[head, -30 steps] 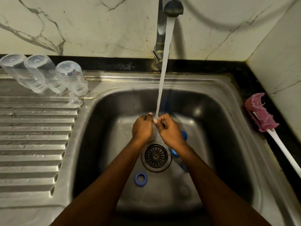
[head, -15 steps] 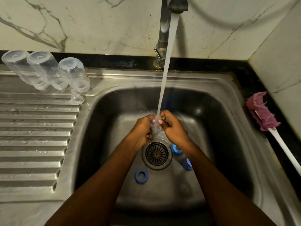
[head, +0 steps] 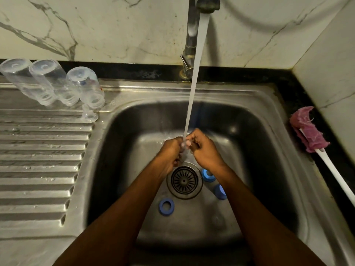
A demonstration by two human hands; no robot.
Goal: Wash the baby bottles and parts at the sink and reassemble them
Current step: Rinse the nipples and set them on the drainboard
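Steel sink. Near, on basin floor: blue ring lying flat, near-left of drain strainer. Two blue collars just right of strainer, beside right forearm. Just beyond strainer: left hand and right hand close together, fingers curled, pinching small clear part under water stream; which part, cannot tell. Right counter: pink brush, white handle. Far left, on drainboard: clear nipple, then three clear bottles upside down in row. Faucet at far wall.

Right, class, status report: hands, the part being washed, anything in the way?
Left hand, right hand pinching small clear part under tap stream. Blue ring loose in basin. Nothing blocking.
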